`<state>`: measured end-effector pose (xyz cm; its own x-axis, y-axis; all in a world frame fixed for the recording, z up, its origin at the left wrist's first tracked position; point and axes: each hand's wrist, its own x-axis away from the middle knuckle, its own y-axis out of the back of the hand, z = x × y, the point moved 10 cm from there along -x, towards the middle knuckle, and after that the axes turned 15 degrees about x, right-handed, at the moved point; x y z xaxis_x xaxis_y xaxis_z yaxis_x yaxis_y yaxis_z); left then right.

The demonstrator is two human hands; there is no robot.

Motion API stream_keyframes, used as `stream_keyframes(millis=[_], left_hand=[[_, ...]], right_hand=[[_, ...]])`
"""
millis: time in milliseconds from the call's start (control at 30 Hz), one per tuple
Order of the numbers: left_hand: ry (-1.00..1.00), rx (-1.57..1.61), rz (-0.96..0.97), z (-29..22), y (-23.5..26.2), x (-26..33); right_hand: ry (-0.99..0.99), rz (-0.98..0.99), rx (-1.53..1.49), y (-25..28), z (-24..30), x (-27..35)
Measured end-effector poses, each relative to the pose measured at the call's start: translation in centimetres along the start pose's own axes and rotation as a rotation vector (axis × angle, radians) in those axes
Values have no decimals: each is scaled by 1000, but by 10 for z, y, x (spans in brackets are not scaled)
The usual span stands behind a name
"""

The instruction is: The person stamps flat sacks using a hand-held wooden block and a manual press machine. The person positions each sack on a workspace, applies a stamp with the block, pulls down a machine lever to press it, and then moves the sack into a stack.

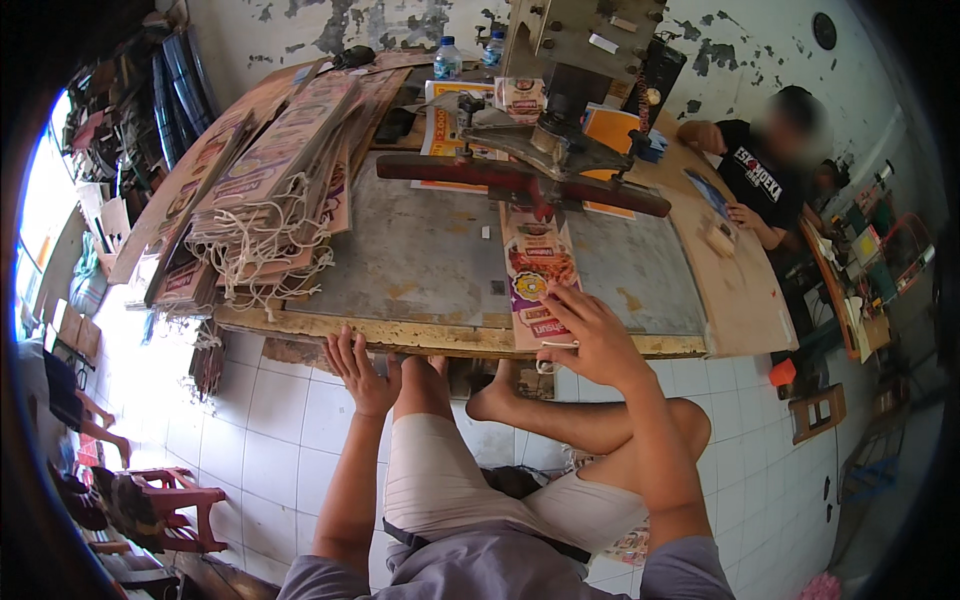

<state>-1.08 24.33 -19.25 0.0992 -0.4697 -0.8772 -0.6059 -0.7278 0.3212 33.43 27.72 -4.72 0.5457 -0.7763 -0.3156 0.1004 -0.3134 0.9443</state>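
A stack of printed paper bags [270,190] with white string handles is lying on the left part of the table [420,335], its strings hanging over the worn front edge. Just below that edge, the left hand [362,375] is resting flat on the person's knee, fingers spread and holding nothing. In the middle, a metal press [545,150] with a long red bar is standing on the grey table top, and a printed bag [535,285] is lying under it, reaching to the near edge. The right hand [590,335] is lying on the near end of that bag, fingers pressing it down. At the far right, another person [775,165] in a black shirt is sitting beside the table.
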Motion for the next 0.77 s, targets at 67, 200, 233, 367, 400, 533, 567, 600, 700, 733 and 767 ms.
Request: stream_keyframes(millis=[67,200,233,367,400,533,567,600,700,733,767], left_hand=[[1,7,5,-3,-2,-1],[5,12,26,-7,0,-4],[6,18,33,-8,0,-5],[-16,-1,32,-6,1,-3],[-16,-5,39,-5,1,-3],[-10,-5,43,-6,-2,-3],[-2,1,42,-7,-3,-3],[8,4,41,-5,-3,-3],[36,13,39,-3,-5,0],[46,13,38,-2,-5,1],[42,25,43,-2,-6,2]], right_hand=[[-3,20,19,7,-14,13],[0,85,48,21,-47,49],[-8,115,66,23,-59,61],[-75,182,106,34,-97,108],[-105,183,116,39,-103,122],[-204,70,98,65,-101,171],[-252,56,111,64,-107,191],[-299,43,124,60,-114,210],[-440,-70,129,58,-125,265],[-461,-104,144,62,-128,282],[-484,-138,157,69,-130,297]])
